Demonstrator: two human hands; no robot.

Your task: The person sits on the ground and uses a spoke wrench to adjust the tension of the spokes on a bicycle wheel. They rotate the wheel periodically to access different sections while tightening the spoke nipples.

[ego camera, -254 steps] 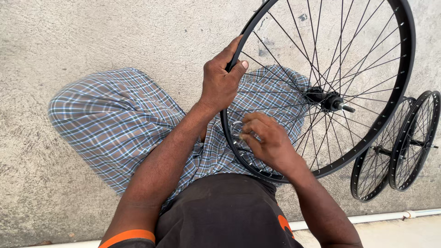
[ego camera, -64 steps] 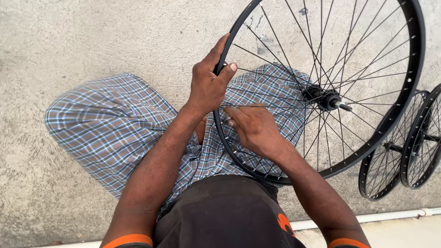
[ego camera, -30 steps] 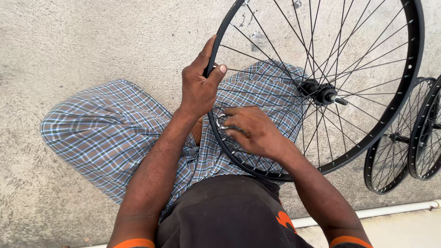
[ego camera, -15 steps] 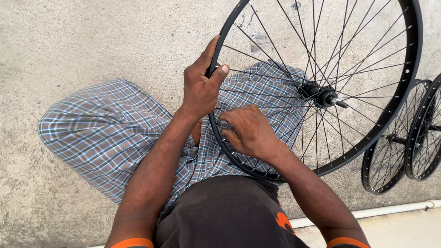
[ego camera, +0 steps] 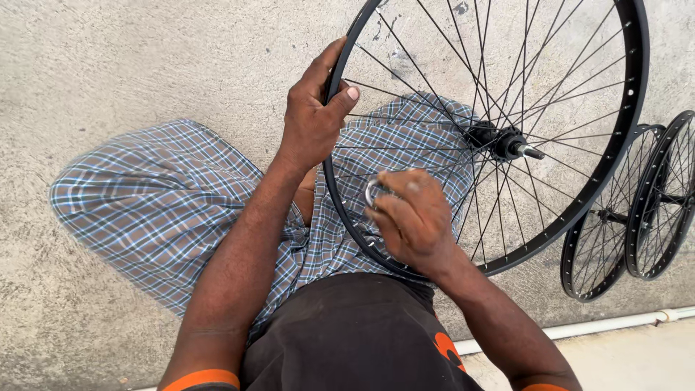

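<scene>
Seated on the concrete floor [ego camera: 145, 65], legs crossed in plaid cloth [ego camera: 159, 210], with a large black spoked wheel [ego camera: 630, 108] propped upright across the lap. Left hand [ego camera: 313, 116] clamped on the rim at its upper left, thumb over the inner edge, sited a little higher along the rim than a second ago. Right hand [ego camera: 413, 217] closed around a small round silvery tool [ego camera: 375, 192], now pressed at the lower inner rim among the spokes, slightly motion-blurred. Wheel swung marginally leftward since the earlier views; hub and axle [ego camera: 507, 141] right of centre. By appearance, work proceeding spoke by spoke around the rim. Two smaller wheels [ego camera: 637, 210] leaning at far right; white pipe [ego camera: 615, 326] along the floor edge.
</scene>
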